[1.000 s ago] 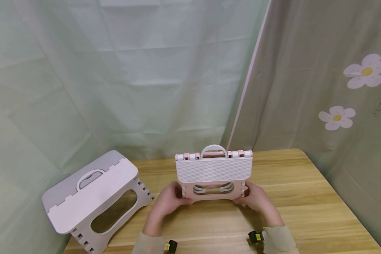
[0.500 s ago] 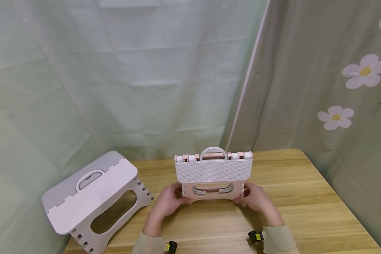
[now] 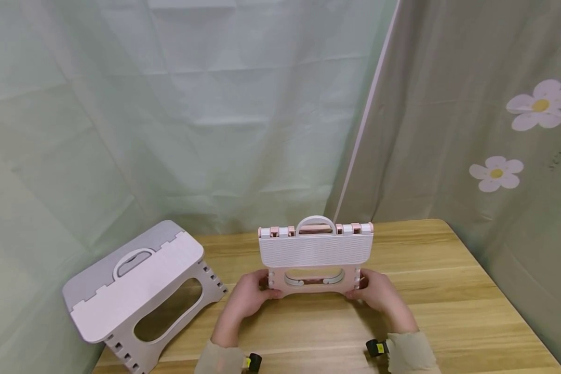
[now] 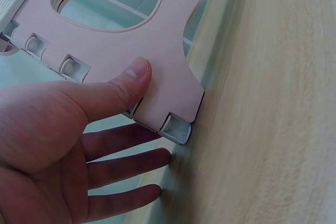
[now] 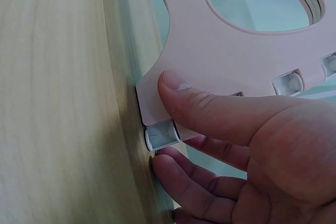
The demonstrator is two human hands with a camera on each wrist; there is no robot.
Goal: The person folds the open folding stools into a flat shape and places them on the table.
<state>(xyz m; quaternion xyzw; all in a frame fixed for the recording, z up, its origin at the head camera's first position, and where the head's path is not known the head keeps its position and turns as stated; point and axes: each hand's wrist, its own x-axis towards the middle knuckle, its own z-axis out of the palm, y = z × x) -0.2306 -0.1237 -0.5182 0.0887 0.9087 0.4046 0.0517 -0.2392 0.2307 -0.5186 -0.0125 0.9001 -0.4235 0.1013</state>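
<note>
A small pink-and-white folding stool [image 3: 316,251] stands partly folded on the wooden table, its arched handle [image 3: 317,219] on top. Its white textured seat half slopes down over the front, and the pink leg panel [image 4: 168,51] below has an oval cutout. My left hand [image 3: 250,294] grips the lower left edge of that panel, thumb on the front face. At the lower right edge my right hand [image 3: 376,290] pinches it likewise, thumb in front and fingers behind. In both wrist views the panel's foot meets the tabletop.
A larger folding stool [image 3: 137,285], white and grey, stands unfolded at the left of the wooden table [image 3: 449,311]. Pale green curtain [image 3: 243,114] hangs close behind, and a flower-printed curtain [image 3: 430,104] borders the right side.
The stool's handle and top edge have dipped slightly, and the white seat half looks a little more tilted. The parts seen through the cutout have shifted. Both hands keep their places.
</note>
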